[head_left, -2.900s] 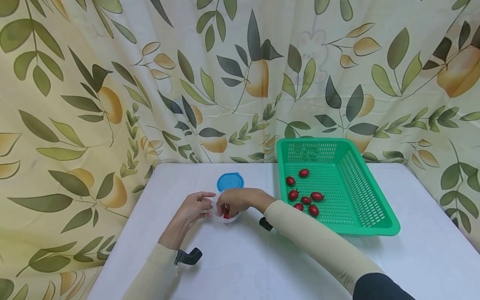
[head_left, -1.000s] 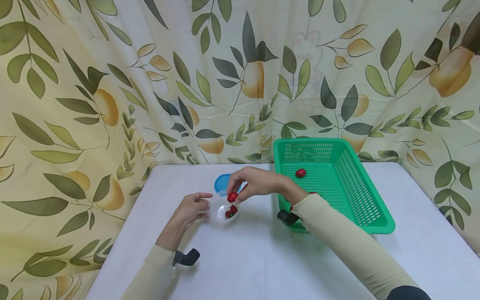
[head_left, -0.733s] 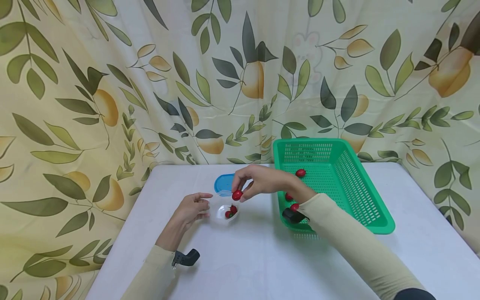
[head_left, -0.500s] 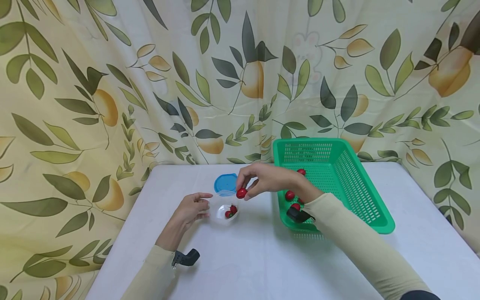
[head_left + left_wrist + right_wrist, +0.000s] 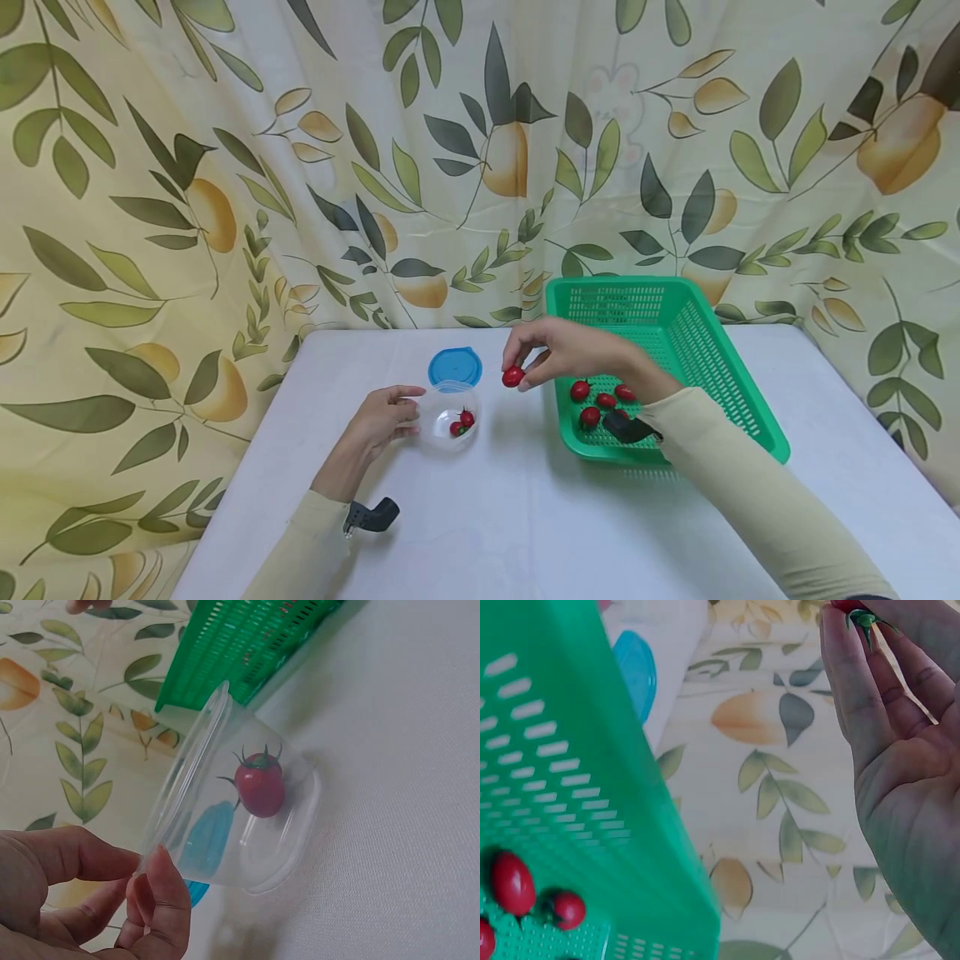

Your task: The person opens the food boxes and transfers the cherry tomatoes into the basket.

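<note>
My left hand (image 5: 382,421) pinches the rim of a small round clear plastic container (image 5: 296,851) between thumb and fingers, seen closely in the left wrist view. Two cherry tomatoes (image 5: 467,418) with green stems lie in the container; the left wrist view shows just one. Between the thumb and fingertips of my right hand (image 5: 570,346) is another cherry tomato (image 5: 513,377), held in the air between the container and the green basket (image 5: 626,282). Only its stem end (image 5: 866,620) and a bit of red show at the top of the right wrist view.
Behind the container lies a blue round lid (image 5: 455,367) on the white-covered table (image 5: 465,525). Several cherry tomatoes (image 5: 580,391) sit in the basket's left part, some partly hidden by the right wrist's black camera mount (image 5: 628,427). A leaf-patterned curtain (image 5: 375,167) hangs behind.
From inside the container, my right hand has lifted a cherry tomato and carried it rightward to the basket's left edge. My left hand has stayed at the container's rim.
</note>
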Available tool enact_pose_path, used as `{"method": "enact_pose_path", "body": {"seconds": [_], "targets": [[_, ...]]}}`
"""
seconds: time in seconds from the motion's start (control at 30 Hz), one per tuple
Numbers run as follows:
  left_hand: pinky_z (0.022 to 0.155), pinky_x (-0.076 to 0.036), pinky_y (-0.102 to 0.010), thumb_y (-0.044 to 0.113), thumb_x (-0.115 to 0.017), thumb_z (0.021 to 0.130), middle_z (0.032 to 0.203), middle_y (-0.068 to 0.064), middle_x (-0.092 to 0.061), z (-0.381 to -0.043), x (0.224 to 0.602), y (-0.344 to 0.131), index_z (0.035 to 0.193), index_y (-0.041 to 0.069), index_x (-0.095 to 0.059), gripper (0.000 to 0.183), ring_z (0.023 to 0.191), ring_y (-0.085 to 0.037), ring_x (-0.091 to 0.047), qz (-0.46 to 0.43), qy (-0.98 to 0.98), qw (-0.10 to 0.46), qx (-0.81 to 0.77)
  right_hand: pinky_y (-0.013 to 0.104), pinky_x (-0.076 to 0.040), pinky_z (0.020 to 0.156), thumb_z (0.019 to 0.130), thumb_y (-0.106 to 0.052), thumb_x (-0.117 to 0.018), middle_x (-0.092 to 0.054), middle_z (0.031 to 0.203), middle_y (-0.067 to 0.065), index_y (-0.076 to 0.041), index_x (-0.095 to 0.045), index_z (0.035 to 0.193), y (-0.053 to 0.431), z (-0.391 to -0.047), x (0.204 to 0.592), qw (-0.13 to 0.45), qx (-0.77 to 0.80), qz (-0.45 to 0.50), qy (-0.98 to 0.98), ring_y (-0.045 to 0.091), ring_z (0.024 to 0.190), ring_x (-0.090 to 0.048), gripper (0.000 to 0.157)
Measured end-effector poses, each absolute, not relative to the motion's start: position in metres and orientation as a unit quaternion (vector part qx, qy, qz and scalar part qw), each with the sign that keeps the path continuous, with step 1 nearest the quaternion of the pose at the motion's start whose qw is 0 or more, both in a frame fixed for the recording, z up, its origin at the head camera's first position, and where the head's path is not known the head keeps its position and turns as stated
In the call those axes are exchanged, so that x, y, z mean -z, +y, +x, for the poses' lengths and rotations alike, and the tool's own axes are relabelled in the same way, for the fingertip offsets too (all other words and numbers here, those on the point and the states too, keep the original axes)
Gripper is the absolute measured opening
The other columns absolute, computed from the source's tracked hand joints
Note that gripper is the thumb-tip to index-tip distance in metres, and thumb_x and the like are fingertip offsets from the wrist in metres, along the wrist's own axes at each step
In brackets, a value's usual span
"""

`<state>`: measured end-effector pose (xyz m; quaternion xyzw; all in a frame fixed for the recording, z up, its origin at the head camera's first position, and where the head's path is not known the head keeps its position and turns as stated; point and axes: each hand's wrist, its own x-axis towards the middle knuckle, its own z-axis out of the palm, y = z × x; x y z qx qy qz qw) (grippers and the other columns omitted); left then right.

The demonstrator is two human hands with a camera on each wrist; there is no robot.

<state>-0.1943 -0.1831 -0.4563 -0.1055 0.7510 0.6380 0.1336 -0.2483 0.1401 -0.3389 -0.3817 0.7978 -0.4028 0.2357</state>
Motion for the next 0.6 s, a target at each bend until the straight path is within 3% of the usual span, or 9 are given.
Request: {"method": "enact_pose_path", "body": {"seconds": [0.6], "targets": [[0.074, -0.06, -0.028, -0.002, -0.06, 0.097, 0.104, -0.013, -0.054, -0.195, 0.456, -0.183, 0.132, 0.0, -0.063, 0.036, 0.087, -0.025, -0.058, -0.114, 0.748, 0.14, -0.639, 0.036, -0.059, 0.09, 0.086, -0.016, -0.082, -0.07, 0.111, 0.004, -0.017, -0.071, 0.11, 0.19, -0.253, 0.339, 0.217, 0.409, -0.342, 0.818, 0.026, 0.107, -0.065, 0.027]]}}
